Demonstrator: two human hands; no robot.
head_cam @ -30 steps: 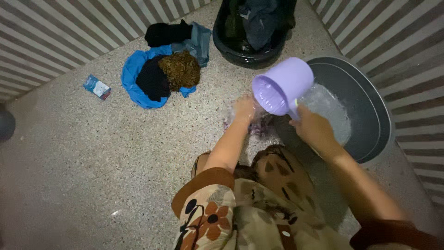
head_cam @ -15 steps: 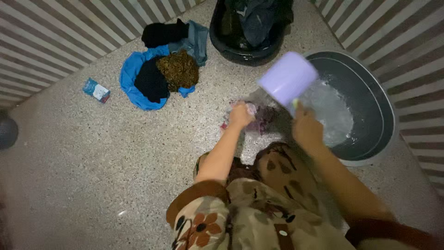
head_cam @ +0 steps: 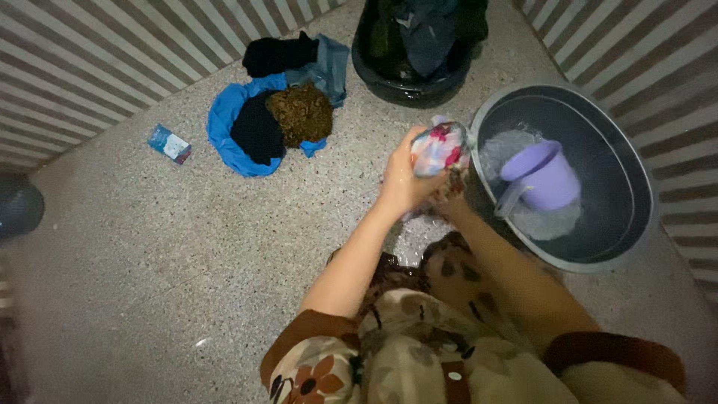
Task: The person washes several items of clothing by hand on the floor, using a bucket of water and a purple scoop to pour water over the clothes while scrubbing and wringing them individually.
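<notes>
While both hands work together above the speckled floor (head_cam: pixel 149 284), the left hand (head_cam: pixel 404 179) is clenched around a wet patterned cloth (head_cam: pixel 440 148), red, white and blue. Right hand (head_cam: pixel 452 196) sits just under the cloth, mostly hidden; looks closed on the lower end of it. Cloth is bunched up, held just beside the rim of the grey basin (head_cam: pixel 628 179). Basin holds soapy water with a lilac scoop (head_cam: pixel 542 179) floating in it, handle toward the person. Black tub (head_cam: pixel 411 82) full of dark clothes stands beyond the hands. Laundry pile (head_cam: pixel 277 120), blue, black and brown, lies on the floor to the left, small blue packet (head_cam: pixel 170 143) near it.
</notes>
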